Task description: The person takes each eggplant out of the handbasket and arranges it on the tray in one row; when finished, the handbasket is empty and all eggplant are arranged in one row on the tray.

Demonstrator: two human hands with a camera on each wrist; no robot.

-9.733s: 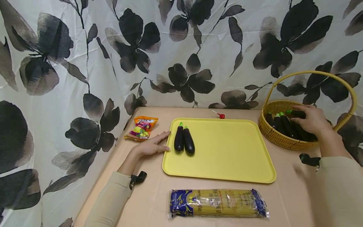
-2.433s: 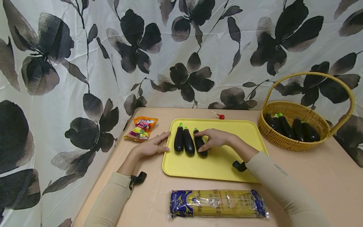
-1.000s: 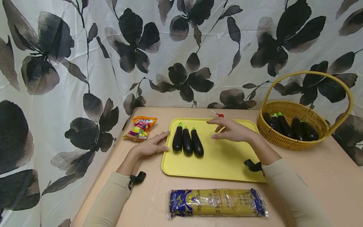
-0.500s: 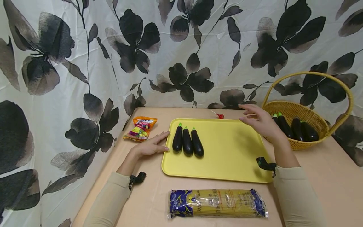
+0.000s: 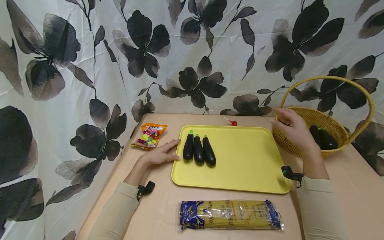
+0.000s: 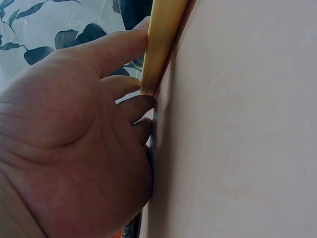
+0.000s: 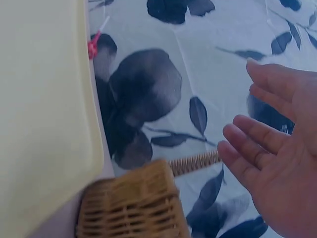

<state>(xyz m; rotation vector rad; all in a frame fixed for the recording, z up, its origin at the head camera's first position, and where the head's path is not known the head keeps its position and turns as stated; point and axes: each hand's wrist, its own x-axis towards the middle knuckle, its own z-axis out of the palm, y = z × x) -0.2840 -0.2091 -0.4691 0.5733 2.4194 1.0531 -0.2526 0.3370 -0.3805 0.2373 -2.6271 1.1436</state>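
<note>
Three eggplants (image 5: pixel 198 150) lie side by side on the left part of a yellow tray (image 5: pixel 246 163). My left hand (image 5: pixel 157 155) rests against the tray's left edge with fingers stretched out; the left wrist view shows its fingertips touching the tray's side (image 6: pixel 163 44). Over the left rim of a wicker basket (image 5: pixel 312 115), my right hand (image 5: pixel 295 130) hovers with loosely bent fingers and nothing in them. Inside the basket, eggplants (image 5: pixel 327 139) show to the right of that hand, which hides others. In the right wrist view the basket (image 7: pixel 133 213) sits below the hand.
An orange snack bag (image 5: pixel 150 135) lies left of the tray, a red lollipop (image 5: pixel 233 123) behind it. A pack of spaghetti (image 5: pixel 231 215) lies in front. The basket's tall handle (image 5: pixel 330 77) arches over it. A floral cloth (image 5: pixel 192 50) hangs behind the table.
A third eggplant has come from the basket onto the tray beside the other two. My right hand has since let go of it and moved right to the basket. The left hand stays put.
</note>
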